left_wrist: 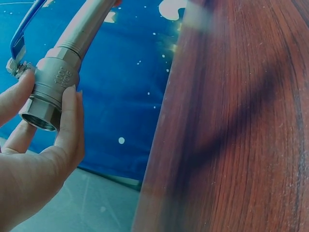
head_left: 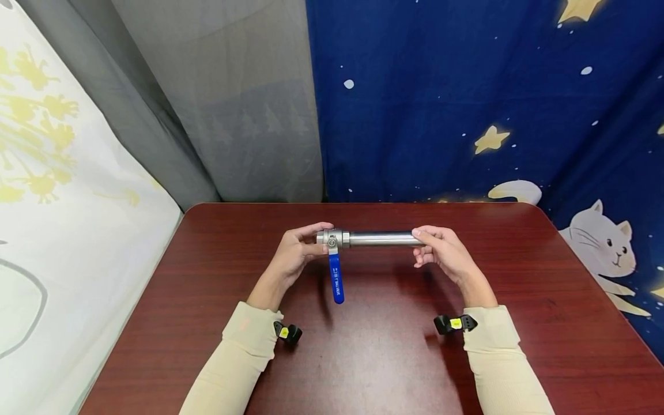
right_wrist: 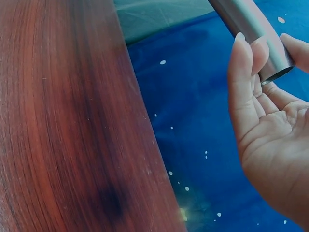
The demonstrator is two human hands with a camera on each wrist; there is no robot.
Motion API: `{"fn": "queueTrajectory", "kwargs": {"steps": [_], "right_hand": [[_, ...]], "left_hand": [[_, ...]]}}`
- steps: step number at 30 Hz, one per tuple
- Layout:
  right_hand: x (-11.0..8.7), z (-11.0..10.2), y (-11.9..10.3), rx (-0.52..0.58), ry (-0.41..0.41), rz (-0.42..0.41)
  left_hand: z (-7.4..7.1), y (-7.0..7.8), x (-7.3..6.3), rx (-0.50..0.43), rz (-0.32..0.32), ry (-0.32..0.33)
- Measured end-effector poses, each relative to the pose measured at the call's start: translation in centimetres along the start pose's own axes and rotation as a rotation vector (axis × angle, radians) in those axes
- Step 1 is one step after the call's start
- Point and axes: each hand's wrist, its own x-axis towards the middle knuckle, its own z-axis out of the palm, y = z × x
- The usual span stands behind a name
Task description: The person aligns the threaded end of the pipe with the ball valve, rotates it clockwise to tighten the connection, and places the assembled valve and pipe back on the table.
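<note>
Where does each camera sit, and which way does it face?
Head: on the head, facing forward and down at the valve and pipe above the table; left hand, right hand and sleeves show.
Left wrist: worn there, facing the valve; the left hand shows.
Right wrist: worn there, facing the pipe's open end; the right hand shows.
Shared: both wrist views show pipe and table.

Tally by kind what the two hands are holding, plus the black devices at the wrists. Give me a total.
Ball valve: 1
Metal pipe: 1
Black wrist devices: 2
Total: 4
</note>
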Motion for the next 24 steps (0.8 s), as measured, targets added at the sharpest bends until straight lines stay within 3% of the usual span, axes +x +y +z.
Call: {"fn": "queueTrajectory", "kwargs": {"steps": [10,24], "right_hand": [[-0.07,-0.16,0.44,0.063,-0.107,-0.099],[0.27,-0.15,0.54,0.055,-0.075,-0.050]], "left_hand": [[-0.15,-0.28,0.17,-0.018,-0.002,0.004],[-0.42,-0.43,0.45,-0.005,0.004,-0.005]]}}
